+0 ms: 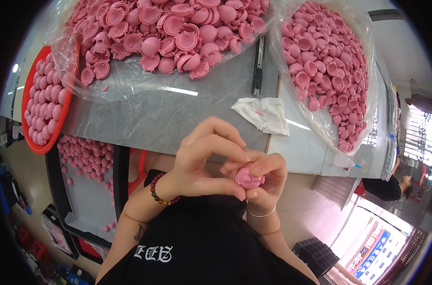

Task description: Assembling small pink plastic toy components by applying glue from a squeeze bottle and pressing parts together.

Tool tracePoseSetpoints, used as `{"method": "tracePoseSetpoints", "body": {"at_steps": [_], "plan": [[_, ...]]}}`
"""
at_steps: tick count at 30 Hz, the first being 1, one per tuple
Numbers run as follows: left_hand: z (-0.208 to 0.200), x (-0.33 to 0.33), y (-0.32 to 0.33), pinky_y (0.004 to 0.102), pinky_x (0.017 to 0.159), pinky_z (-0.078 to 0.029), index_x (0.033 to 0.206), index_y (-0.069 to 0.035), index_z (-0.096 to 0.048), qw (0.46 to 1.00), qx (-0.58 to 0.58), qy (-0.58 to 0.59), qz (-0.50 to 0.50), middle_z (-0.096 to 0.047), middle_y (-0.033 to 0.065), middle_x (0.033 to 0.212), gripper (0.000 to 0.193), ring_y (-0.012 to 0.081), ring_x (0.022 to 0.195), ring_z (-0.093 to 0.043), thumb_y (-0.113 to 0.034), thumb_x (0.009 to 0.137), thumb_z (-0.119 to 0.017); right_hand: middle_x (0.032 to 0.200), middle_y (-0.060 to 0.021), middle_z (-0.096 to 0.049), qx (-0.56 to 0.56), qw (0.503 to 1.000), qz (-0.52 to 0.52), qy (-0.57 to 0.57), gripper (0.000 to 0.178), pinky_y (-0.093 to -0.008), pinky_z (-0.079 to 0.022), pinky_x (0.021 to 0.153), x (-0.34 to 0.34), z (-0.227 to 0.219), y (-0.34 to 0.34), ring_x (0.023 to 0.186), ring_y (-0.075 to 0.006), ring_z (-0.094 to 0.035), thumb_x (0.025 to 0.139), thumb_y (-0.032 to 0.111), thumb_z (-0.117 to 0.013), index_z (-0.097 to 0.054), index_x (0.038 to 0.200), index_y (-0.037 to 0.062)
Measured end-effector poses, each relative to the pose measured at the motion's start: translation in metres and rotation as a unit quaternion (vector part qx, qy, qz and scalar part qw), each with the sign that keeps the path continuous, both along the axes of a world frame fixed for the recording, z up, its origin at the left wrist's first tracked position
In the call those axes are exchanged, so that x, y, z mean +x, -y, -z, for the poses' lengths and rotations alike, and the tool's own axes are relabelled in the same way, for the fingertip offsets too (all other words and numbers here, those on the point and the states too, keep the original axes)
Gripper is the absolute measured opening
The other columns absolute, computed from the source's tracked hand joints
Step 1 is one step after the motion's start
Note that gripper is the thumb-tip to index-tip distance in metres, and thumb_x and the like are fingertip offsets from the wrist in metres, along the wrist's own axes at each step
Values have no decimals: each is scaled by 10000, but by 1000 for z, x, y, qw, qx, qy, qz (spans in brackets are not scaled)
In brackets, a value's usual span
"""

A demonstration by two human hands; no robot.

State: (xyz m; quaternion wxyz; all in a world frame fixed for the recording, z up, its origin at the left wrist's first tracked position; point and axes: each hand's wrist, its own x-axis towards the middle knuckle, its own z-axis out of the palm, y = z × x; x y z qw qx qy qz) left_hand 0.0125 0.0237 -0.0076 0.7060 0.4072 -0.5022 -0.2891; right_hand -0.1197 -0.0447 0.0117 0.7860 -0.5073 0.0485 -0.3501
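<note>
Between both hands, just off the table's front edge, is a small round pink plastic piece [248, 178] with raised features on its face. My left hand [204, 159] pinches its left side with thumb and fingertips. My right hand [268, 178] grips it from the right, thumb below and index finger curled over the top. Parts of the piece are hidden by the fingers. Beyond lies a large heap of pink half shells [187, 40] on clear plastic. A second heap of smaller pink half shells [327, 66] fills a clear bag at the right.
A black utility knife [259, 66] and crumpled white tissue [262, 115] lie on the grey table [144, 114]. At the left, a red basket [66, 111] holds pink balls. Below it, a black-framed tray [85, 209] holds more balls. Another person [384, 189] is at far right.
</note>
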Motion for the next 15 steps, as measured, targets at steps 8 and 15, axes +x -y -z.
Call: {"method": "tracePoseSetpoints", "body": {"at_steps": [8, 15], "plan": [[5, -2, 3, 314, 784, -469, 927, -66, -618, 999, -34, -14, 32, -502, 128, 1024, 426, 205, 936, -530, -241, 602, -830, 1002, -226, -604, 0, 1000, -4, -23, 201, -378, -467, 807, -12, 4, 7, 857, -280, -600, 831, 155, -611, -571, 943, -7], [7, -2, 4, 333, 799, -467, 929, -73, -614, 998, -40, -35, 37, -520, 154, 1044, 372, 226, 935, -534, -231, 650, -804, 983, -218, -610, 2, 1000, 7, -26, 198, -343, -481, 736, -7, 7, 7, 816, -255, -601, 838, 177, -609, -587, 911, -5]]}}
